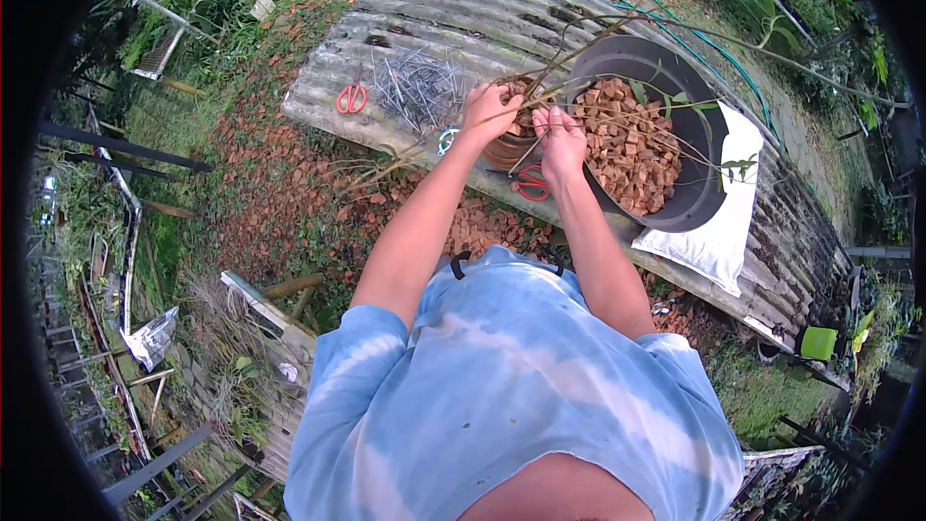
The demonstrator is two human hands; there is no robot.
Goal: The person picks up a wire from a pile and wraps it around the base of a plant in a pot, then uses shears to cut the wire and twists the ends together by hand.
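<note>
Left hand (490,111) has its fingers curled closed over the long, thin brown-green leafy stems (610,31), right at the mouth of the small round brown pot (508,152). Right hand (561,140) is pinched tight on the pot's right side; whether there's stem or wire between those fingertips, I can't tell.

Stems look light and springy but snappable, leaves easily torn, so imo hold them low by the pot and mind the long ends sweeping out both sides. Pot looks stiff, maybe brittle; I'd steady it by the rim.

Red-handled scissors (531,183) sit just beside the pot on the near side. Right of it there's a big dark grey round tub (696,201) of brown chunky cubes (627,150), with a white sack (738,232) by it. Tangle of silvery wire pieces (417,87) to the left.

Stem bases are lost behind the fingers, most of the pot's mouth is covered, and the view's edges go black.
</note>
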